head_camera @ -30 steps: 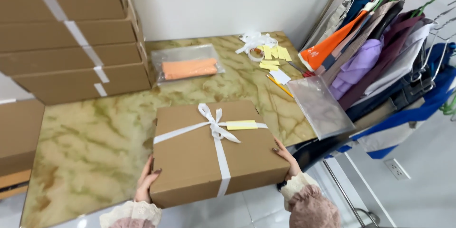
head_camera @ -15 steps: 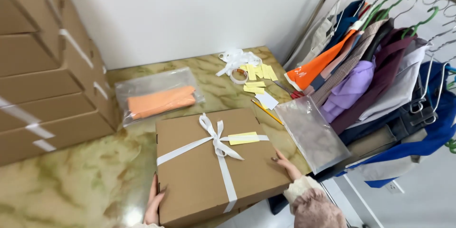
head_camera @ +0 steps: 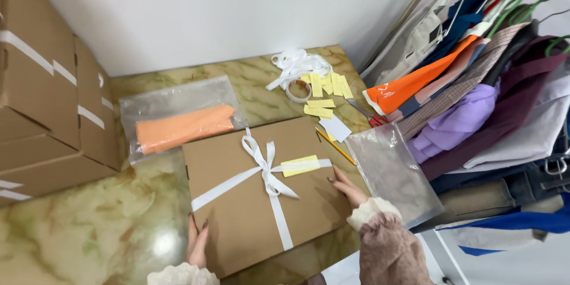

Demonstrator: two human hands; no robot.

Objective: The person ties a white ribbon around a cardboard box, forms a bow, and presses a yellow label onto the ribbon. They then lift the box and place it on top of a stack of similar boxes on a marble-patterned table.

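Observation:
A flat brown cardboard box (head_camera: 243, 214) tied with a white ribbon bow (head_camera: 265, 169) lies on the green marble table (head_camera: 83, 231), with a yellow paper strip (head_camera: 300, 165) tucked under the ribbon. My left hand (head_camera: 196, 243) presses flat against the box's left side. My right hand (head_camera: 347, 188) grips its right edge. Both sleeves end in lace cuffs.
A clear bag with folded orange cloth (head_camera: 184, 127) lies behind the box. Stacked cardboard boxes (head_camera: 47, 107) stand at left. Yellow strips (head_camera: 325, 86), a tape roll (head_camera: 298, 89), loose ribbon (head_camera: 295, 62), scissors (head_camera: 366, 114) and a pencil (head_camera: 333, 145) lie at back right. An empty clear bag (head_camera: 390, 172) and hanging clothes (head_camera: 475, 83) are at right.
The box has been carried away from the near edge and turned slightly, both hands still on its sides. The view has swung left and closer.

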